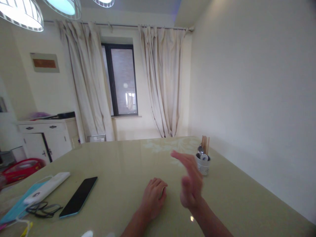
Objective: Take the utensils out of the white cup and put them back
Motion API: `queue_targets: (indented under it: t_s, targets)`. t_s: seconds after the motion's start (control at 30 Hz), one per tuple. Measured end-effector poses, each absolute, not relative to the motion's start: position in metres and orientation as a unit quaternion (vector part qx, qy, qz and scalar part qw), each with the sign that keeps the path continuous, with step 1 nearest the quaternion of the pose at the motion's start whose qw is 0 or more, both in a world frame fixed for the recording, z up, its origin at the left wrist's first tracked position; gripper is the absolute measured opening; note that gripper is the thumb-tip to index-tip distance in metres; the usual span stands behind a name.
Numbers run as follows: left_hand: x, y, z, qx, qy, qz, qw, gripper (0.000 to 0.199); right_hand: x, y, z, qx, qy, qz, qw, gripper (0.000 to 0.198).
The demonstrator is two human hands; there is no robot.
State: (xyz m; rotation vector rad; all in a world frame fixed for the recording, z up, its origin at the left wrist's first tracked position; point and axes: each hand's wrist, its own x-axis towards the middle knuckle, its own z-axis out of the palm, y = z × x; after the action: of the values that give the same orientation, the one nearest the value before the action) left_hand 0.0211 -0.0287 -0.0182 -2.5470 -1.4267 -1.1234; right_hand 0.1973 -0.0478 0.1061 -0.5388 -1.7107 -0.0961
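Observation:
My left hand [154, 198] rests on the pale green tabletop [118, 164], its fingers curled and closed. A thin pale edge shows between its thumb and forefinger; what it holds, if anything, is hidden. To the right, my right hand [192, 181] is raised above the table, slightly blurred, with its fingers stretched out toward the left and its thumb apart. Nothing shows in it. Just behind the right hand stands a white perforated utensil holder [203, 167] with chopsticks [205, 144] and a metal spoon [200, 149] in it.
At the left lie a black-screened phone [79, 197], black-framed glasses [44, 210], a long white device [48, 187] and a blue sheet-like item [18, 204]. A white wall [259, 108] borders the table's right side. Beyond the far edge hang curtains [163, 79].

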Motion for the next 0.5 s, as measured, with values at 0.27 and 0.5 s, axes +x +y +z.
queue_targets:
  t_s: [0.27,0.5]
  targets:
    - [0.012,-0.019,-0.038,-0.802,-0.421,-0.424,-0.005,0.037,0.163,0.007,0.021,-0.212,-0.900,0.131,0.359,0.069]
    - [0.011,-0.026,-0.033,-0.813,-0.425,-0.390,-0.076,0.043,0.165,-0.001,0.013,-0.221,-0.881,0.164,0.384,0.070]
